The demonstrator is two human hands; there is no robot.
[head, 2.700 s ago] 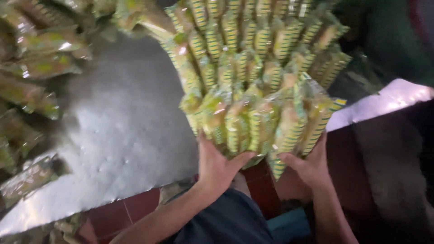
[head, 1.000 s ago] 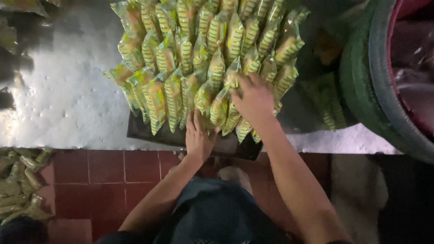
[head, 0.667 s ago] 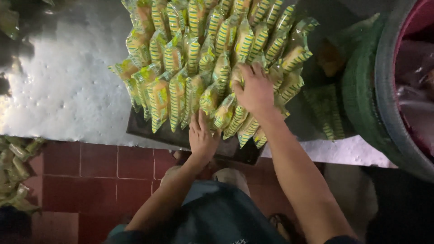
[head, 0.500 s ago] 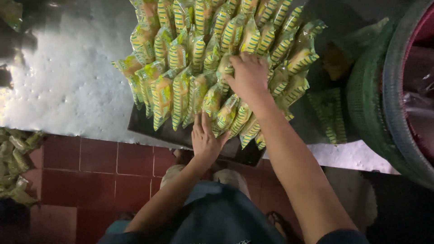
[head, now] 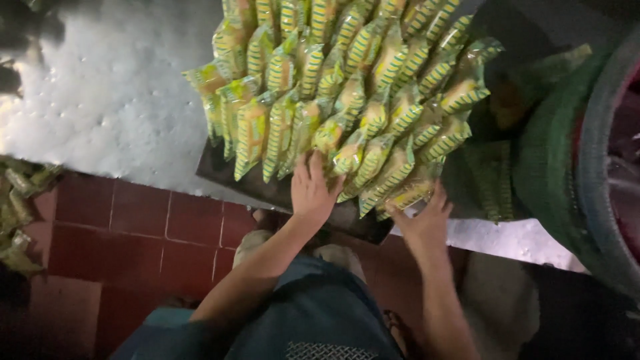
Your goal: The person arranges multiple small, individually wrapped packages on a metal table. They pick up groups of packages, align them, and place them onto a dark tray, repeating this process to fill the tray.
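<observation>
Setting: a grey, shiny tabletop (head: 113,100) fills the upper left, seen from above; below it lies a floor of dark red tiles (head: 133,220).
Main thing: a large stack of yellow-and-green striped snack packets (head: 347,87) lies in overlapping rows at 12 o'clock, reaching from the top edge down towards the centre.
Support: the stack rests on a dark flat board (head: 280,193), whose near edge juts out past the tabletop at about 6 o'clock of the stack.
Left hand: the left hand (head: 312,190) lies flat against the near edge of the stack, fingers spread and open, pressing on the lowest packets, gripping nothing.
Right hand: the right hand (head: 423,223) sits at 5 o'clock of the stack, under the lowest right packets; its fingers are open and touch the packets from below.
Arms: both bare forearms rise from 6 o'clock towards the stack.
Clothing: dark blue cloth (head: 313,320) covers the person's body at the bottom centre.
Right side: a green mesh sack (head: 533,147) sits at 3 o'clock, beside a big round rimmed tub (head: 600,173).
Left side: loose packets (head: 20,213) of the same kind lie at 9 o'clock, well apart from the stack.
</observation>
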